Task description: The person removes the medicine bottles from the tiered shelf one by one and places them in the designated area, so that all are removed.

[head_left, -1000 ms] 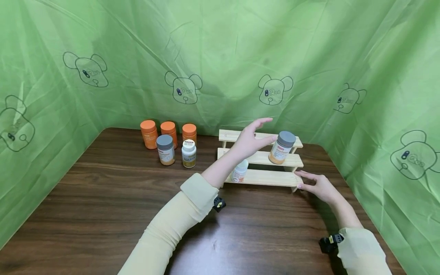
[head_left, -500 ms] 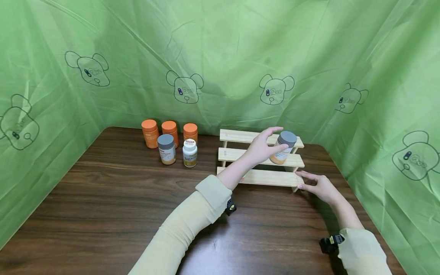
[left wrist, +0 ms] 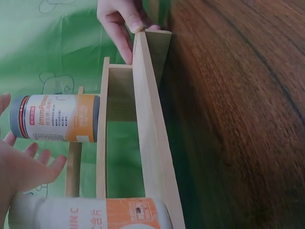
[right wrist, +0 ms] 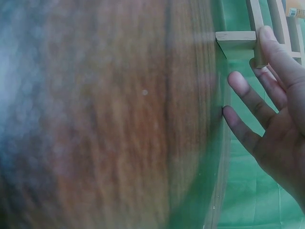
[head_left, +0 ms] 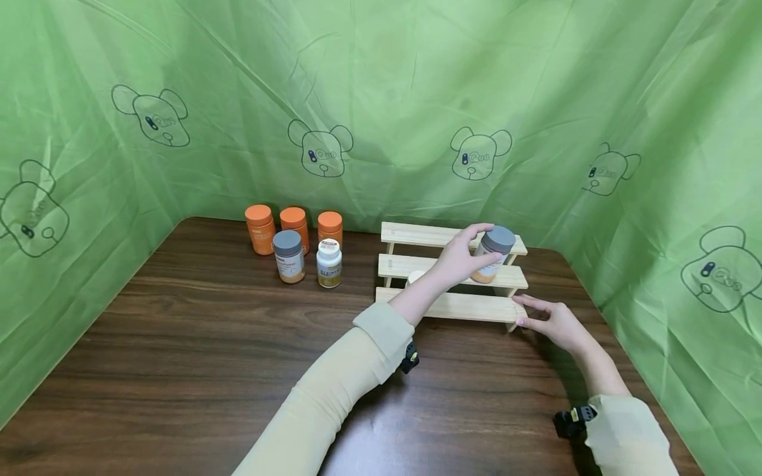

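Observation:
A three-tier wooden rack (head_left: pixel 470 305) stands on the table. On its middle tier, towards the right, stands a grey-lidded supplement bottle (head_left: pixel 493 264) with an orange-and-white label. My left hand (head_left: pixel 461 259) reaches around this bottle, thumb in front and fingers at the lid side; in the left wrist view a gap shows between the fingers (left wrist: pixel 45 164) and the bottle. A white bottle (left wrist: pixel 90 213) labelled vitamin C stands on the lowest tier, mostly hidden by my left arm in the head view. My right hand (head_left: pixel 556 324) pinches the right end of the lowest tier.
To the left of the rack stand several bottles: orange ones (head_left: pixel 260 231) at the back, a grey-lidded one (head_left: pixel 289 258) and a white-capped one (head_left: pixel 329 264) in front. A green curtain (head_left: pixel 405 99) surrounds the dark wooden table (head_left: pixel 178 370).
My left hand has moved right and slightly down, bringing its fingers around the grey-lidded bottle. The bottle stays in its place, and my right hand keeps its hold on the rack.

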